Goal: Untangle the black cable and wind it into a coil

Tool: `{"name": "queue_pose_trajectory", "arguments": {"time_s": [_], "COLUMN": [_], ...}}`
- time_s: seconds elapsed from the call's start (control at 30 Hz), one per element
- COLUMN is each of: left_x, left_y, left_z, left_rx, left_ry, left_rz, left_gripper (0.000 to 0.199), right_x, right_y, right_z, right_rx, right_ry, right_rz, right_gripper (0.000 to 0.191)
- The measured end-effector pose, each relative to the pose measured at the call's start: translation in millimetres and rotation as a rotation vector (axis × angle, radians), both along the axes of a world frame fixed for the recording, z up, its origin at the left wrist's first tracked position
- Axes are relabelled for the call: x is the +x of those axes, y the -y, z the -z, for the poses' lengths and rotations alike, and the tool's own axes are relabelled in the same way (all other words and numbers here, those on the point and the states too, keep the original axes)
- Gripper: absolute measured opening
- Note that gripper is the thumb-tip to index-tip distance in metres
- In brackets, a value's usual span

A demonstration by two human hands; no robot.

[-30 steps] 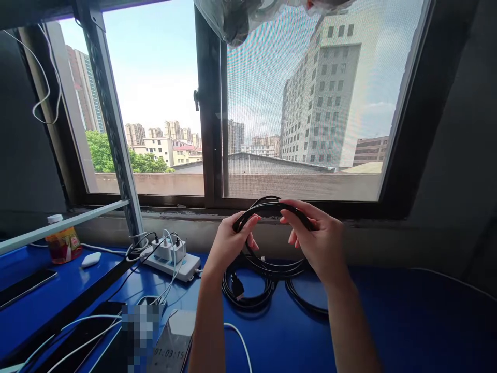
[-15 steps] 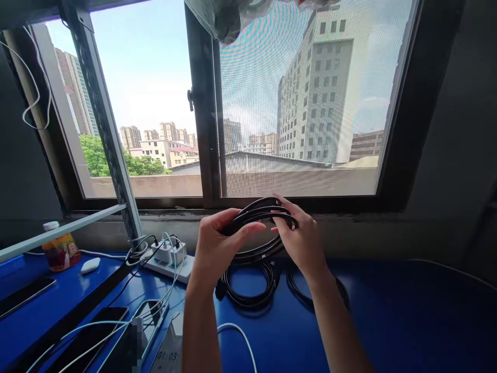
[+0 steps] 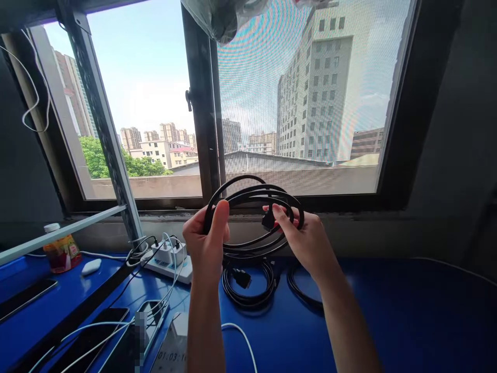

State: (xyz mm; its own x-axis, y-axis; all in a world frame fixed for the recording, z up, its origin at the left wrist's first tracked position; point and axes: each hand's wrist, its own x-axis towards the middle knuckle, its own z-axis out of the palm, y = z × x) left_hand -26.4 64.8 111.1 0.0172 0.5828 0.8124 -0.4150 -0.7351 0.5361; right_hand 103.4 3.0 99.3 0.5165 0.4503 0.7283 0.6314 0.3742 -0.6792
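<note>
A coiled black cable [image 3: 252,194] hangs in the air between my two hands, its loops held upright in front of the window sill. My left hand [image 3: 207,233] is closed around the left side of the loops, thumb pointing up. On the right side, my right hand [image 3: 297,225] grips the loops and pinches near a dark plug [image 3: 267,220] at one cable end. Another black plug [image 3: 241,278] shows below the coil, over a second coiled cable [image 3: 248,300] on the blue table. A third coil [image 3: 301,290] lies to its right, partly behind my right forearm.
To the left, a white power strip [image 3: 171,267] carries several chargers and wires. Phones [image 3: 135,331] lie at the lower left, with a bottle [image 3: 62,251] and a small white case [image 3: 91,267] beyond. A metal shelf post [image 3: 106,119] rises before the window.
The held coil has spread into wider loops and come up slightly. My left hand has turned thumb-up and shifted left. A plug now shows at my right fingertips.
</note>
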Motion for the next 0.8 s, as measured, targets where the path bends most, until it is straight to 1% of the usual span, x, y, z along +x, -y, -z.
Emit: {"name": "queue_pose_trajectory", "arguments": {"time_s": [0.1, 0.23, 0.3, 0.37, 0.43, 0.47, 0.53, 0.57, 0.6, 0.63, 0.67, 0.7, 0.8], "left_x": [1.2, 1.4, 2.7, 4.6, 5.8, 5.7, 3.8, 2.3, 0.6, -1.0, -2.3, -3.0, -1.8], "left_y": [2.0, -1.6, -5.9, -10.0, -12.6, -13.3, -13.6, -13.4, -13.0, -12.5, -12.0, -11.5, -10.5], "left_z": [-1.5, -1.2, -0.3, 0.3, 0.0, -0.4, -1.7, -2.5, -3.3, -4.2, -5.0, -5.7, -7.4], "left_rx": [0.008, -0.047, -0.092, -0.143, -0.213, -0.257, -0.345, -0.38, -0.408, -0.426, -0.436, -0.443, -0.448], "left_ry": [0.056, 0.072, 0.042, 0.0, -0.042, -0.065, -0.11, -0.135, -0.161, -0.189, -0.219, -0.26, -0.395], "left_rz": [-0.014, -0.033, -0.035, -0.013, 0.019, 0.028, 0.032, 0.033, 0.039, 0.051, 0.07, 0.096, 0.184], "left_gripper": [0.069, 0.07, 0.069, 0.069, 0.068, 0.066, 0.063, 0.061, 0.059, 0.058, 0.057, 0.057, 0.055], "right_x": [0.4, -0.3, -2.4, -5.5, -8.4, -9.2, -8.8, -7.6, -6.0, -4.1, -2.4, -0.9, 0.6], "right_y": [10.5, 25.1, 30.7, 33.8, 33.4, 31.7, 25.3, 21.1, 16.5, 11.9, 7.7, 4.2, -1.1], "right_z": [-1.1, -5.3, -7.9, -9.0, -8.0, -6.8, -3.5, -1.8, -0.2, 1.1, 2.2, 3.1, 4.9], "right_rx": [-0.025, -0.087, -0.091, -0.084, -0.093, -0.106, -0.093, -0.064, -0.027, 0.01, 0.04, 0.059, 0.076], "right_ry": [-0.025, -0.065, -0.045, -0.001, 0.038, 0.054, 0.073, 0.083, 0.096, 0.113, 0.131, 0.152, 0.237], "right_rz": [-0.157, -0.485, -0.562, -0.582, -0.535, -0.471, -0.259, -0.146, -0.052, 0.008, 0.031, 0.025, -0.041], "right_gripper": [0.049, 0.054, 0.057, 0.062, 0.061, 0.056, 0.042, 0.039, 0.042, 0.047, 0.05, 0.049, 0.038]}}
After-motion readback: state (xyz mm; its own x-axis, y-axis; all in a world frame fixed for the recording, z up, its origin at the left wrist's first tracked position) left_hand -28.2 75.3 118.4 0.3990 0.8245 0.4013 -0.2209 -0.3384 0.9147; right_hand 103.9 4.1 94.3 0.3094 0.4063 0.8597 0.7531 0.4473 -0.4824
